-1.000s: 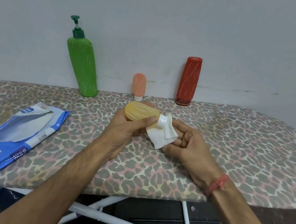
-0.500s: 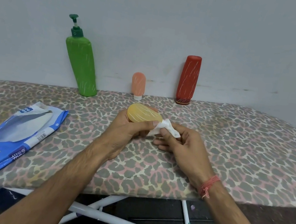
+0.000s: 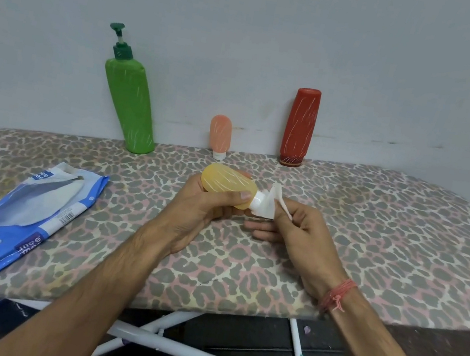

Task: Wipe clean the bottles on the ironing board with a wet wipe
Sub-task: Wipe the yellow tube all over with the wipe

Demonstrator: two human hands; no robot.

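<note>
Left hand [image 3: 201, 209]: fingers curl round the yellow bottle [image 3: 228, 185], held above the ironing board [image 3: 373, 230].
Right hand [image 3: 298, 234]: fingers pinch the wet wipe [image 3: 269, 205] at the cap.
Risk: the squeezed bottle may slip free; the streaked body stays unwiped.

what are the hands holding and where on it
Left hand grips the yellow bottle round its body; right hand pinches the wet wipe against its white cap.

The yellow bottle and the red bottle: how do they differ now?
The yellow bottle lies sideways in the left hand; the red bottle stands cap-down by the wall, untouched. The yellow one looks shorter and rounder, the red one taller. Both bear white streaks.
</note>
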